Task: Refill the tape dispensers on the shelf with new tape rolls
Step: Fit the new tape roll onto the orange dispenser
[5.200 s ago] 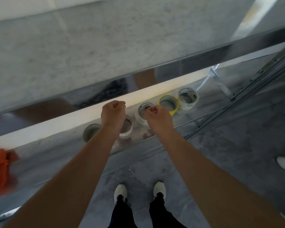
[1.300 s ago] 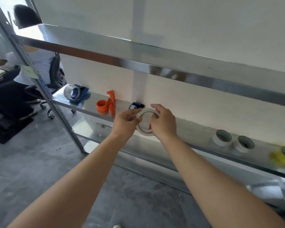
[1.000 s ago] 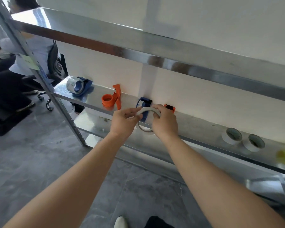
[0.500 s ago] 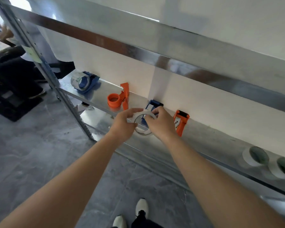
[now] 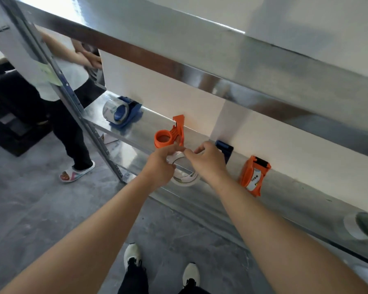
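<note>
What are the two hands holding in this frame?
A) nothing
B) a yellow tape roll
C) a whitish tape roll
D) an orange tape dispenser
C: the left hand and right hand both pinch the whitish tape roll in front of the shiny metal shelf.

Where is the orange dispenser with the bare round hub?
The orange dispenser stands centre-left in the head view on the shelf, right of the loaded blue dispenser and just behind the left hand.

Steel shelf (image 5: pixel 295 188) with dispensers (image 5: pixel 123 112), spare roll (image 5: pixel 358 227)
</note>
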A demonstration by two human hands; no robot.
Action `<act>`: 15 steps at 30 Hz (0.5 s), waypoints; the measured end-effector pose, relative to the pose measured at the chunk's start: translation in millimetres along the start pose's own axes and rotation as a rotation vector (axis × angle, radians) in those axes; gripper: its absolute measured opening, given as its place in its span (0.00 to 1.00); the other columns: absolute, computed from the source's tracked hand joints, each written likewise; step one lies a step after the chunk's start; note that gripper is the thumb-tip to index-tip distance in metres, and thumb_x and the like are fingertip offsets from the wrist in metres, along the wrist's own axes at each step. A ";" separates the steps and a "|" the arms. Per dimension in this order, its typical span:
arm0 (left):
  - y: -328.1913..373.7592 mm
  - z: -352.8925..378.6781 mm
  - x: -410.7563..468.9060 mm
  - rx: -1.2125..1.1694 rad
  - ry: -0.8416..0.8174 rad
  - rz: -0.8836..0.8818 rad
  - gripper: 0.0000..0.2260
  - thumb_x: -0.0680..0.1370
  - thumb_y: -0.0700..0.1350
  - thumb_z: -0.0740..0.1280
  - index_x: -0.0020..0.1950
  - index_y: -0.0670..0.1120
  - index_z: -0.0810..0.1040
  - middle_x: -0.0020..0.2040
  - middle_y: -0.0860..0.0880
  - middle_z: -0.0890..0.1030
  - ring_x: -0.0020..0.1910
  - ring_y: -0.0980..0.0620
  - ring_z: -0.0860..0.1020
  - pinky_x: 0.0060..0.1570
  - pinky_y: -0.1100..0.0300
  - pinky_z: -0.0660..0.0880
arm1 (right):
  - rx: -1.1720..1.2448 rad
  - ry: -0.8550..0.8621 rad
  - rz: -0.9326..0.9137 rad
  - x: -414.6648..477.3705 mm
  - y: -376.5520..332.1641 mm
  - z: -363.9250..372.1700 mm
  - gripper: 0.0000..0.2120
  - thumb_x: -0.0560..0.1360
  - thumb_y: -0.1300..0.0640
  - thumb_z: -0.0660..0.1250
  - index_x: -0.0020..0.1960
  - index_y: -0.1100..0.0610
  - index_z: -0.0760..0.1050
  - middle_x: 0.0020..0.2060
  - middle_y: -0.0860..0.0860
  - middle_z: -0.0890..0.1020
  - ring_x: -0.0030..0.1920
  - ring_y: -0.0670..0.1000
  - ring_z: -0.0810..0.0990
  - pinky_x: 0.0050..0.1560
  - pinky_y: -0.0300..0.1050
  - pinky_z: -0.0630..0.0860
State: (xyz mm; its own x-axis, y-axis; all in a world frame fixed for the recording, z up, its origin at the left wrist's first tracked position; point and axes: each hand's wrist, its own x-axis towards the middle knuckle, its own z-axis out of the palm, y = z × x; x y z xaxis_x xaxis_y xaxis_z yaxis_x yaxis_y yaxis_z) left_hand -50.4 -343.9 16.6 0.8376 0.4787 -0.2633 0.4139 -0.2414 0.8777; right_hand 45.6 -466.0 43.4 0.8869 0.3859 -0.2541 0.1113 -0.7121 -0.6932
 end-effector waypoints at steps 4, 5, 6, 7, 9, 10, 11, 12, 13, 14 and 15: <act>-12.3 -30.8 22.2 0.085 -0.109 0.018 0.29 0.78 0.25 0.63 0.67 0.57 0.80 0.63 0.53 0.78 0.64 0.50 0.77 0.63 0.60 0.72 | 0.061 0.038 0.120 6.0 -24.5 21.4 0.16 0.74 0.40 0.73 0.47 0.53 0.77 0.42 0.48 0.82 0.44 0.50 0.81 0.46 0.48 0.78; -15.8 -38.2 28.1 0.099 -0.128 0.031 0.30 0.78 0.25 0.63 0.67 0.57 0.80 0.64 0.53 0.78 0.64 0.49 0.77 0.63 0.59 0.73 | 0.094 0.048 0.144 6.9 -30.9 26.7 0.17 0.74 0.41 0.73 0.48 0.54 0.77 0.41 0.48 0.82 0.43 0.50 0.81 0.44 0.47 0.77; -19.2 -45.2 33.4 0.099 -0.140 0.042 0.30 0.77 0.25 0.63 0.65 0.59 0.79 0.65 0.52 0.79 0.64 0.47 0.78 0.63 0.58 0.74 | 0.126 0.053 0.163 7.5 -38.0 31.2 0.17 0.74 0.41 0.74 0.49 0.55 0.78 0.40 0.48 0.82 0.42 0.49 0.80 0.42 0.46 0.75; -21.6 -52.4 37.6 0.093 -0.151 0.049 0.31 0.77 0.26 0.63 0.62 0.62 0.79 0.65 0.51 0.79 0.63 0.46 0.80 0.62 0.57 0.75 | 0.155 0.059 0.180 8.7 -44.2 36.0 0.17 0.74 0.42 0.74 0.49 0.56 0.78 0.40 0.48 0.82 0.41 0.49 0.79 0.40 0.45 0.74; -24.2 -66.0 44.6 0.090 -0.171 0.056 0.30 0.76 0.26 0.64 0.59 0.63 0.78 0.64 0.52 0.80 0.62 0.46 0.81 0.65 0.52 0.78 | 0.181 0.075 0.210 10.5 -55.2 43.4 0.16 0.74 0.45 0.75 0.51 0.57 0.79 0.41 0.49 0.82 0.39 0.48 0.78 0.38 0.44 0.71; -25.7 -72.0 48.7 0.087 -0.178 0.063 0.29 0.75 0.26 0.65 0.59 0.62 0.78 0.64 0.53 0.80 0.61 0.46 0.81 0.66 0.49 0.78 | 0.190 0.083 0.223 11.4 -59.4 46.6 0.16 0.74 0.46 0.75 0.51 0.57 0.78 0.41 0.50 0.81 0.39 0.48 0.77 0.37 0.43 0.71; -27.2 -77.7 52.5 0.088 -0.182 0.066 0.28 0.75 0.26 0.66 0.60 0.60 0.78 0.64 0.54 0.81 0.61 0.47 0.81 0.67 0.47 0.79 | 0.204 0.091 0.235 13.3 -62.3 50.3 0.15 0.73 0.46 0.75 0.49 0.56 0.78 0.39 0.49 0.80 0.38 0.49 0.77 0.36 0.43 0.71; -27.9 -82.6 55.6 0.090 -0.187 0.067 0.27 0.75 0.27 0.67 0.60 0.59 0.79 0.64 0.54 0.81 0.62 0.48 0.81 0.67 0.46 0.79 | 0.218 0.096 0.246 14.9 -64.5 53.4 0.13 0.73 0.47 0.75 0.48 0.55 0.77 0.38 0.49 0.79 0.38 0.48 0.77 0.36 0.43 0.71; -29.1 -86.8 59.0 0.098 -0.187 0.062 0.25 0.76 0.28 0.68 0.60 0.57 0.79 0.64 0.55 0.82 0.61 0.48 0.82 0.66 0.46 0.80 | 0.229 0.102 0.257 16.3 -66.9 56.5 0.13 0.73 0.47 0.75 0.46 0.54 0.75 0.37 0.48 0.78 0.37 0.49 0.77 0.36 0.44 0.72; -29.9 -90.5 61.9 0.101 -0.184 0.060 0.23 0.76 0.29 0.70 0.59 0.57 0.79 0.63 0.55 0.82 0.61 0.49 0.82 0.65 0.46 0.80 | 0.234 0.107 0.268 17.1 -69.4 59.0 0.12 0.72 0.48 0.75 0.45 0.53 0.74 0.36 0.48 0.78 0.37 0.49 0.77 0.37 0.44 0.73; -30.5 -93.7 64.9 0.102 -0.181 0.055 0.22 0.77 0.30 0.71 0.58 0.57 0.78 0.61 0.55 0.82 0.60 0.49 0.82 0.64 0.47 0.81 | 0.240 0.111 0.277 18.1 -71.3 61.0 0.12 0.72 0.48 0.74 0.45 0.53 0.74 0.36 0.48 0.78 0.37 0.49 0.77 0.38 0.45 0.73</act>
State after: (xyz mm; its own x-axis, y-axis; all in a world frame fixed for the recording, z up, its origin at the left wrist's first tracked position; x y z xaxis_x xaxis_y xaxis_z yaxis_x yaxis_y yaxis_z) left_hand -42.1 -226.4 10.2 0.9065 0.3051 -0.2917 0.3920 -0.3520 0.8500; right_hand 26.3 -372.4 47.1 0.9134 0.1225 -0.3882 -0.2358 -0.6182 -0.7498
